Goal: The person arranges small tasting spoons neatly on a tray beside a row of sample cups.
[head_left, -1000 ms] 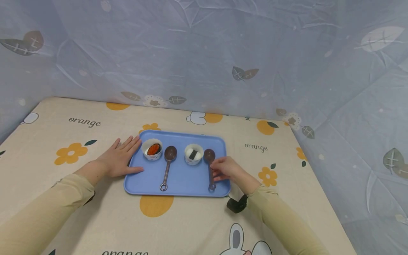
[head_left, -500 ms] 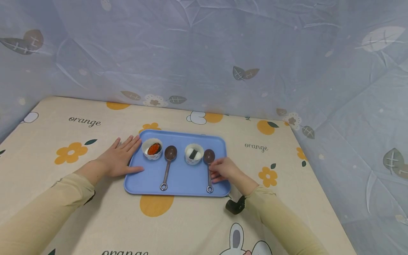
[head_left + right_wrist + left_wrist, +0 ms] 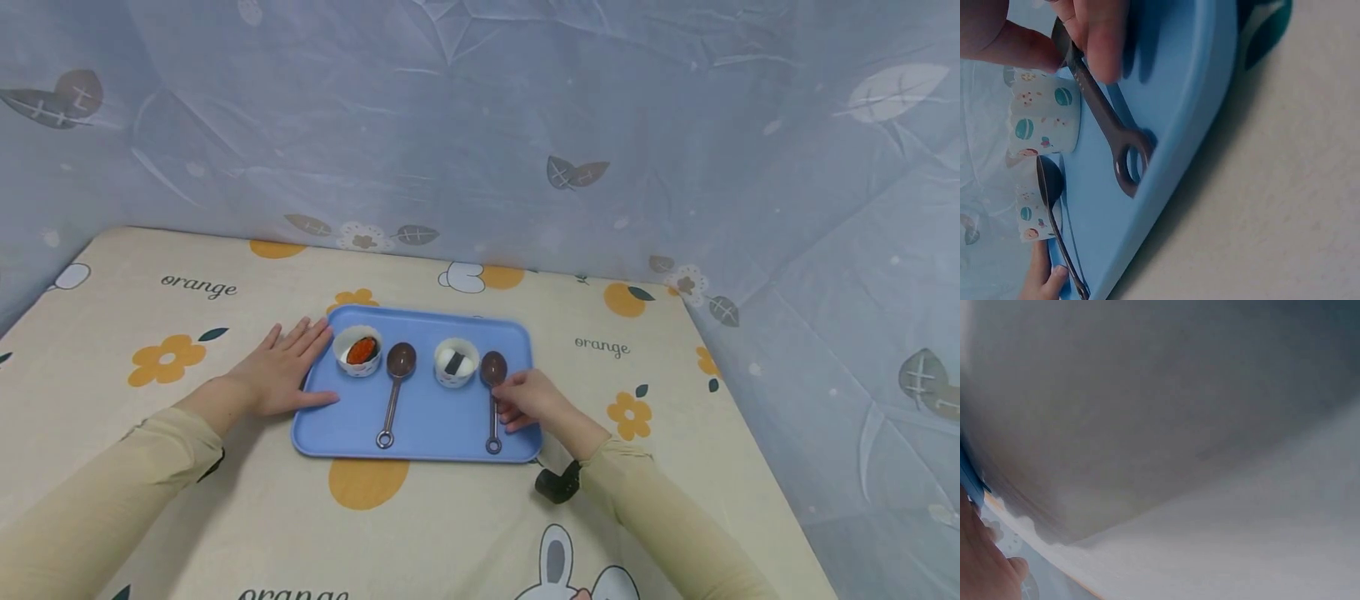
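Note:
A blue tray (image 3: 442, 429) bears two patterned paper cups and two brown spoons. My left hand (image 3: 273, 379) lies with spread fingers over the tray's left edge. At the right side, my right hand (image 3: 532, 398) pinches the upper handle of the right spoon (image 3: 493, 367) between thumb and fingers; its ringed end (image 3: 1132, 162) is close over the tray in the right wrist view. The left spoon (image 3: 401, 360) lies between the cups. In the left cup (image 3: 352, 367) is an orange-topped sushi piece (image 3: 363, 351); the right cup (image 3: 453, 379) holds white pieces with a black strip (image 3: 454, 362).
The tray rests on a cream tablecloth (image 3: 247, 508) printed with oranges, flowers and rabbits. A grey-blue curtain (image 3: 480, 150) with leaf prints hangs behind and to the right. Near the right wrist shows a black device (image 3: 558, 483).
Over the last second the right spoon's handle end has shifted slightly left, so the spoon stands straighter. My right hand has moved very little; my left hand stays in place.

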